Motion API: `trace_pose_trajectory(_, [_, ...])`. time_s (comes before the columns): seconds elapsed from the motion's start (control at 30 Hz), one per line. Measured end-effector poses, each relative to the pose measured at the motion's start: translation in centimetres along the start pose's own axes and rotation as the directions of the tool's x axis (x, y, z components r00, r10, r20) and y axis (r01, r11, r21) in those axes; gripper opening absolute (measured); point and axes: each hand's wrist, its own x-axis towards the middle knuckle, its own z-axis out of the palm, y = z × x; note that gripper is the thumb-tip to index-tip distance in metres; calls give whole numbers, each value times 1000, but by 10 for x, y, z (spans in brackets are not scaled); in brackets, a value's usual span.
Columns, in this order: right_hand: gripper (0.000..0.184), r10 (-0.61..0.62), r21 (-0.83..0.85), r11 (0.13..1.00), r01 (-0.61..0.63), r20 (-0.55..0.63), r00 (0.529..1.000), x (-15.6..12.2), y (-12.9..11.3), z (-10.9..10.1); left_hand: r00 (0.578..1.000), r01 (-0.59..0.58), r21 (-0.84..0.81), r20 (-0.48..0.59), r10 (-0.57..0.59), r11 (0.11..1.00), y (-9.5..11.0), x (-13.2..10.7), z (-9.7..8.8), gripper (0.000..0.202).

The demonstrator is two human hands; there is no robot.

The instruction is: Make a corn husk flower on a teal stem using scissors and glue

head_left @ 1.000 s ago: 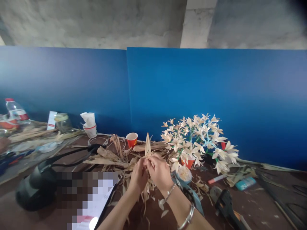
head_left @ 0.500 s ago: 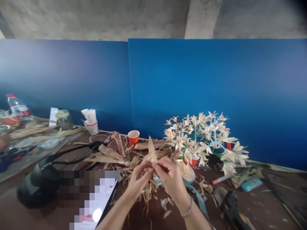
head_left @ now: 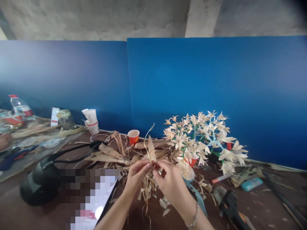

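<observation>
My left hand [head_left: 136,179] and my right hand [head_left: 171,183] meet at their fingertips above the brown table [head_left: 259,207]. Both pinch the base of a pale dried husk piece [head_left: 150,147] that stands upright between them, a thin strip curling off its top. Under the hands lies a heap of dried corn husks [head_left: 115,156]. Just right of my right hand stands a bouquet of cream husk flowers [head_left: 203,137] on blue-green stems in a red cup.
A red paper cup [head_left: 133,136] stands behind the husks. A black desk lamp [head_left: 40,182] lies at the left, with a jar [head_left: 64,118], stacked cups [head_left: 91,123] and a bottle [head_left: 20,108] behind it. A black tool [head_left: 229,204], red pen [head_left: 219,179] and teal case [head_left: 251,184] lie right. Blue panels [head_left: 192,86] back the table.
My hands have dropped slightly and drawn a little apart. A thin strip now peels up and curls off the top of the husk piece.
</observation>
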Motion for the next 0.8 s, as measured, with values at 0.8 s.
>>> trace_pose_trajectory(0.8, [14,3,-320,947,-27,-75,997,-3,6,9,968,-248,570,167,185,783,10,-1,-3,10])
